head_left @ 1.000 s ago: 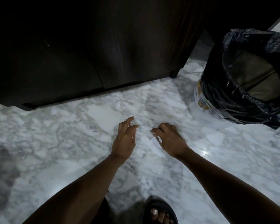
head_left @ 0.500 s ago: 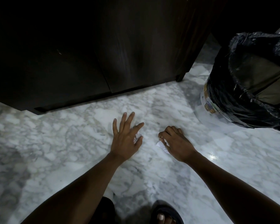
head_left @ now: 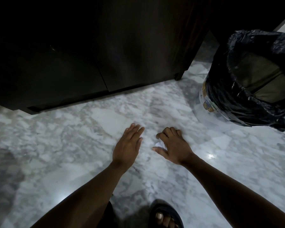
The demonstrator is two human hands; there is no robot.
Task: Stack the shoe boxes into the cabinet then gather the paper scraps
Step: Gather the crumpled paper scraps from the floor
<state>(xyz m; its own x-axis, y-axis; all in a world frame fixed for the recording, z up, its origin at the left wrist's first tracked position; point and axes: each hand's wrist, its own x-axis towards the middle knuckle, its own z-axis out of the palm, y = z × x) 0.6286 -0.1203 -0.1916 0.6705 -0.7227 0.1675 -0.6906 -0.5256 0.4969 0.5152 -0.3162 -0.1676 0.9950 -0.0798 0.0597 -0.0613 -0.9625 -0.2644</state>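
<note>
Your left hand (head_left: pixel 127 143) now lies flat on the floor (head_left: pixel 56 153), its digits straight and drawn together where half a second ago they were spread. It grips nothing, and whether a scrap sits beneath it cannot be told. Your right hand (head_left: pixel 174 146) has gathered in, its fingers (head_left: pixel 167 134) curled round a white scrap (head_left: pixel 160 144). The scrap shows at that hand's 9 o'clock edge, between forefinger and thumb. The cabinet (head_left: pixel 105 55) at 12 o'clock stands shut, so stacking looks done and gathering is under way. The bin (head_left: pixel 224 99) waits at 2 o'clock.

We are wearing a black open-toed sandal (head_left: pixel 165 209), showing nearer us than the gripping right hand (head_left: pixel 173 145), and dark clothing (head_left: pixel 105 215) beside it.
</note>
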